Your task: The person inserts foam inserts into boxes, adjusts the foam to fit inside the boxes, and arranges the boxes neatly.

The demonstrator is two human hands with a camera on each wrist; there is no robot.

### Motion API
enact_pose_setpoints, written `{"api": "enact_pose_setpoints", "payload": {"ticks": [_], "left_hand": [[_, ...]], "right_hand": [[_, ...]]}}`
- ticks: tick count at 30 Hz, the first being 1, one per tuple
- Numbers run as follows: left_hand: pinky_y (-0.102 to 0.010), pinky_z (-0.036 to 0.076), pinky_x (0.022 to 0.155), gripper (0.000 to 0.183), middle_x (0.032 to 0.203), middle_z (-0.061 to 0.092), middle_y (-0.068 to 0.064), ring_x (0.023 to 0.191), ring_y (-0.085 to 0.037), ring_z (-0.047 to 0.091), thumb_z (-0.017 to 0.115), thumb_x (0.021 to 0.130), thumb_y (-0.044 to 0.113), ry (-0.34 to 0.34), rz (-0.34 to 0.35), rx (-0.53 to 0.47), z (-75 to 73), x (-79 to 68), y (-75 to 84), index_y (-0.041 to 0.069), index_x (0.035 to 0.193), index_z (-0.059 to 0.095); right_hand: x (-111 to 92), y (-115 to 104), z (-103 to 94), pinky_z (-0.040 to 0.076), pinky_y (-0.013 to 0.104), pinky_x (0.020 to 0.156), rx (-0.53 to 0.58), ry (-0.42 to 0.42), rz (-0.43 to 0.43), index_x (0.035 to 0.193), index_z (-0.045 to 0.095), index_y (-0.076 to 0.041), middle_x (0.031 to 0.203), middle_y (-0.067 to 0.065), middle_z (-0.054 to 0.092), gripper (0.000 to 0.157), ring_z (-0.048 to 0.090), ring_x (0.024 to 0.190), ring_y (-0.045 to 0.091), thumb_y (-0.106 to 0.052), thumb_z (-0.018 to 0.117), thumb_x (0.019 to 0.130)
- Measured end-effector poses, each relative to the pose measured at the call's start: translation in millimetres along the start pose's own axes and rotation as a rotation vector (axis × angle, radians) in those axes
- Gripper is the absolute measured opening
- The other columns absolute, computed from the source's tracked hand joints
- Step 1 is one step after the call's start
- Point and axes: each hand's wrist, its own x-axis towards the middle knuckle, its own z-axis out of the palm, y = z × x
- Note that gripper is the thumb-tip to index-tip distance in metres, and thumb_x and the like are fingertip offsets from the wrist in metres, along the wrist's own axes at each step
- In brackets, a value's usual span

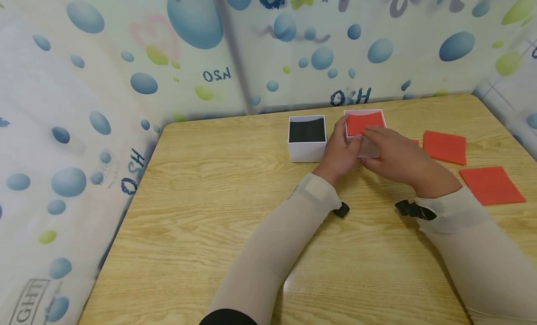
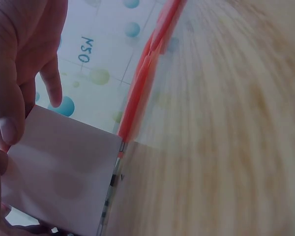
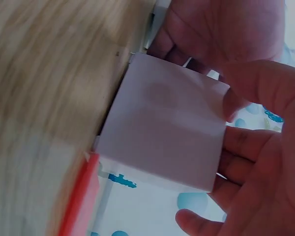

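Fingers point(image 1: 377, 135) touch the upright white box point(image 3: 162, 123), opening upward, long axis unclear.

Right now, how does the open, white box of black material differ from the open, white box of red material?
The left box holds black material; the right box holds red material. The left hand grips the right box, while the left box is unheld. Both are white and open at the top.

1 red sheet point(image 1: 415, 141) mostly hidden, upper wall lettering point(image 1: 345, 1) cut off
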Motion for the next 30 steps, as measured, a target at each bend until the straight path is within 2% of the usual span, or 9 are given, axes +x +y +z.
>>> {"api": "enact_pose_setpoints", "payload": {"ticks": [12,26,30], "left_hand": [[-0.041,0.033,0.126,0.066,0.168,0.038,0.011,0.152,-0.012,0.041,0.055,0.110,0.033,0.006,-0.023,-0.004,0.2,-1.0,0.4,0.033,0.167,0.023],[-0.042,0.032,0.126,0.066,0.168,0.038,0.012,0.153,-0.012,0.040,0.056,0.110,0.035,0.003,-0.027,-0.009,0.8,-1.0,1.9,0.036,0.166,0.022],[-0.043,0.032,0.126,0.066,0.168,0.037,0.013,0.153,-0.012,0.040,0.057,0.110,0.036,0.009,-0.031,-0.005,0.8,-1.3,2.1,0.038,0.166,0.022]], "right_hand": [[4.9,-0.1,9.1,0.034,0.066,0.119,-0.003,0.044,0.008,0.146,0.048,0.007,0.152,0.032,0.049,0.065,0.043,0.143,0.051,-0.024,0.075,0.095],[5.5,-2.3,13.1,0.039,0.065,0.116,-0.041,0.104,0.041,0.142,0.051,0.007,0.147,0.031,0.055,0.062,0.050,0.137,0.050,-0.024,0.076,0.094],[6.2,0.0,10.6,0.036,0.067,0.117,0.005,0.075,0.036,0.147,0.049,0.005,0.151,0.030,0.051,0.065,0.046,0.141,0.050,-0.026,0.075,0.096]]}}
